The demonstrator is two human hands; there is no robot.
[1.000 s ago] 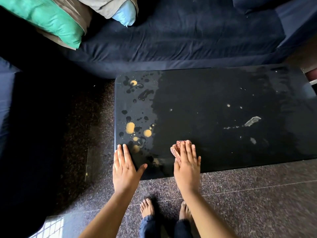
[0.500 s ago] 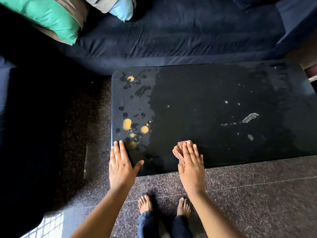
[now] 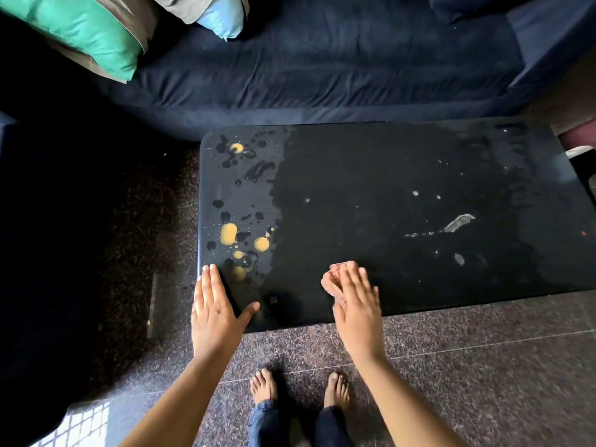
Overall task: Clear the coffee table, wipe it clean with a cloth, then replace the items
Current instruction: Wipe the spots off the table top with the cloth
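Note:
The black coffee table (image 3: 387, 175) fills the middle of the head view. Yellow blobs and dark droplets (image 3: 229, 233) speckle its left end, and pale smears (image 3: 458, 222) mark its right half. My right hand (image 3: 354, 301) lies flat near the front edge, pressing a small pinkish cloth (image 3: 332, 279) whose edge peeks out past the fingers. My left hand (image 3: 214, 308) rests flat on the front left corner, fingers straight and thumb spread, holding nothing.
A dark blue sofa (image 3: 322, 59) runs along the table's far side, with a green cushion (image 3: 80, 30) and a blue cushion (image 3: 222, 21) at its left. Another dark seat (image 3: 38, 237) stands left. Speckled stone floor (image 3: 483, 366) and my bare feet (image 3: 264, 387) lie below.
My right hand has slid the cloth slightly to the right along the front edge. The left hand stays on the corner. The camera view has shifted a little.

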